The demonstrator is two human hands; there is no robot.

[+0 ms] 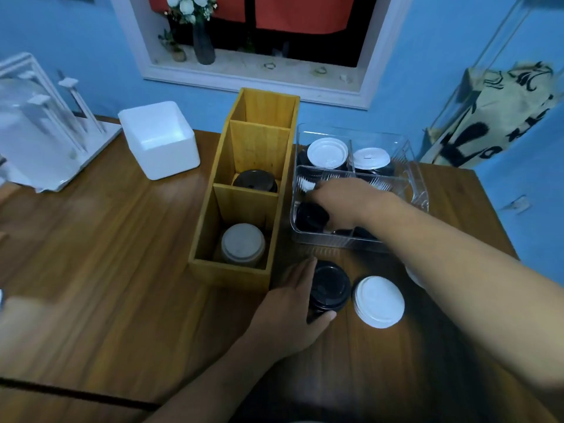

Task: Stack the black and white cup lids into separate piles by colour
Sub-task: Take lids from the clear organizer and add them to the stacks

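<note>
On the wooden table a stack of black lids point(331, 285) stands beside a stack of white lids point(379, 301). My left hand point(291, 303) grips the black stack from its left side, thumb under its near edge. My right hand point(338, 203) reaches into the clear plastic tray point(406, 181) and its fingers close on a black lid point(309, 215) in the near-left compartment. Two white lids point(327, 152) point(371, 157) lie on dark lids in the tray's far compartments. My right palm hides the fingertips.
A wooden divided box point(241, 270) stands left of the tray, with a black lid point(254, 180) in its middle section and a white lid point(242, 243) in the near one. A white foam box point(158, 138) and a white rack point(45, 117) sit at far left.
</note>
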